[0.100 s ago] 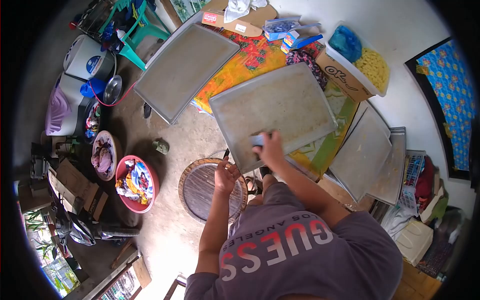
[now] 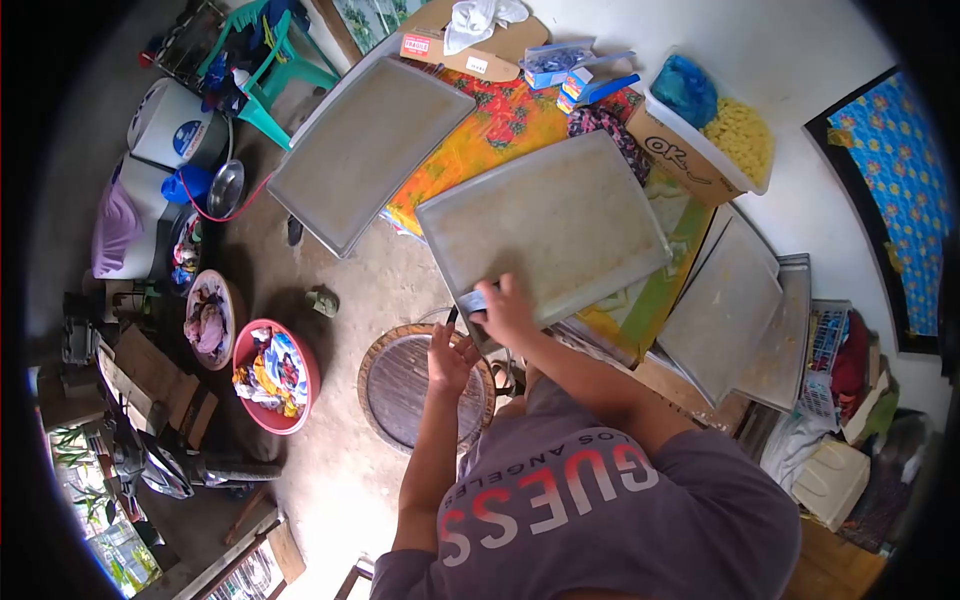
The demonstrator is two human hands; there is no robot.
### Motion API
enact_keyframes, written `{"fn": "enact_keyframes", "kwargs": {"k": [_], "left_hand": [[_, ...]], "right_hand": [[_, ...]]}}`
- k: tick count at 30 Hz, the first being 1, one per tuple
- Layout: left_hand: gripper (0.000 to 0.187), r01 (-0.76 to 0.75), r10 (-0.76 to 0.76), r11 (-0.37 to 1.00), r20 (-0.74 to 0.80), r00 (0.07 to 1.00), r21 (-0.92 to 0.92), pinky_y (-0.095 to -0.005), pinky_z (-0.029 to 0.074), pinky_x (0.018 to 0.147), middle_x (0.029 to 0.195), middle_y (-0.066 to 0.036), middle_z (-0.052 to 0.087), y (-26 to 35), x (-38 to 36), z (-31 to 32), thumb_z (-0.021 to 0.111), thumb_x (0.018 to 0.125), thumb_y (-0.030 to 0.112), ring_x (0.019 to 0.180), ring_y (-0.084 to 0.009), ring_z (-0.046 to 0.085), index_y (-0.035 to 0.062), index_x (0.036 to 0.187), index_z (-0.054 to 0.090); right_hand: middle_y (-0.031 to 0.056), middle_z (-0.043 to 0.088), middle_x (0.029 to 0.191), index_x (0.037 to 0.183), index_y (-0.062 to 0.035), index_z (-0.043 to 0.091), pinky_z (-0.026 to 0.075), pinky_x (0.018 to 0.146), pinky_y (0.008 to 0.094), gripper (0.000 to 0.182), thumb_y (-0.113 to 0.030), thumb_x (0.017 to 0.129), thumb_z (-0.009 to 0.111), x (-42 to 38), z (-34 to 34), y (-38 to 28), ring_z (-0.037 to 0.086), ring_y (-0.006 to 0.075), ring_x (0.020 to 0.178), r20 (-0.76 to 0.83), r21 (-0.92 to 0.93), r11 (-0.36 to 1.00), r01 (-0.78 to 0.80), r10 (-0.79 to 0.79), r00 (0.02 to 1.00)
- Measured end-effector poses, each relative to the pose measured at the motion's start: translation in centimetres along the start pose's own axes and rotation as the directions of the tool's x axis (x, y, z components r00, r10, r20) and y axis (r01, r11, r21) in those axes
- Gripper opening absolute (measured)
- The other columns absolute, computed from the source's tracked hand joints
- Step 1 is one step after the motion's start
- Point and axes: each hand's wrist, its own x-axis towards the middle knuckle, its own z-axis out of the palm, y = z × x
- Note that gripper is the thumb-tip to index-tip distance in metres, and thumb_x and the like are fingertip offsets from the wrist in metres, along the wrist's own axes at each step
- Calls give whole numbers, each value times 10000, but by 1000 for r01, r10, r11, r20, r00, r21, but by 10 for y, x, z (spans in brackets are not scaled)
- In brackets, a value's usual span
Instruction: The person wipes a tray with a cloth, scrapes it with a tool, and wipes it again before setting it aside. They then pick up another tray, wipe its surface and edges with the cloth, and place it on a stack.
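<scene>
A grey metal tray (image 2: 560,215) lies on the cloth-covered table. My right hand (image 2: 505,312) is over its near left corner, fingers closed round a small pale blue-grey block (image 2: 473,301) pressed on the tray. By the same corner, just outside the edge, my left hand (image 2: 450,360) is raised with a thin black-tipped tool (image 2: 452,315) standing up from its fingers. A second metal tray (image 2: 370,150) rests farther left on the table.
A round stool (image 2: 405,385) stands below the tray corner. On the right lean more trays (image 2: 720,310). Boxes and a bin of yellow pieces (image 2: 740,140) line the back. Clothes fill a red basin (image 2: 312,375) on the left floor.
My right hand has slid left with the block, toward the tray's near left corner. My left hand has stayed nearly in place.
</scene>
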Motion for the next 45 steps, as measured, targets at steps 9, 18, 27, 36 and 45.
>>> {"fn": "enact_keyframes", "kwargs": {"k": [9,18,27,36,45], "left_hand": [[782,9,-8,1000,-35,999,23,-587,104,1106,1499,-161,317,-14,2,18,225,940,681,1388,-350,267,141,1506,194],[719,54,-55,983,2,998,177,-442,473,779,1152,-109,628,-3,8,4,317,938,664,999,-254,593,124,1409,376],[590,48,-48,999,5,999,-21,-433,524,722,1072,-131,614,-13,8,0,354,967,592,866,-263,638,97,1276,443],[683,23,-19,999,-113,993,34,-578,288,1031,1465,-111,378,-23,4,-8,303,983,573,1290,-330,405,103,1477,261],[526,-100,112,989,-111,988,110,-506,399,943,1355,-70,478,-16,9,3,421,989,390,1174,-234,501,116,1432,345]], "right_hand": [[163,533,1010,1123,-165,632,488,751,421,287,-77,852,598,37,5,-15,584,337,866,133,146,893,425,-444,886],[211,513,1052,1135,-111,532,495,756,468,302,-97,845,616,49,-45,45,582,419,866,-40,273,961,41,-31,999],[207,463,1106,1126,-107,518,498,795,469,499,-181,715,791,8,-19,43,590,406,950,236,93,995,37,-59,970],[175,487,1062,1197,-105,538,501,771,423,355,-52,852,597,30,2,-25,595,350,920,1,242,945,221,-228,974],[160,531,1029,1186,-114,583,513,762,414,356,-25,842,571,35,-18,-2,605,329,933,77,169,934,316,-332,940]]}}
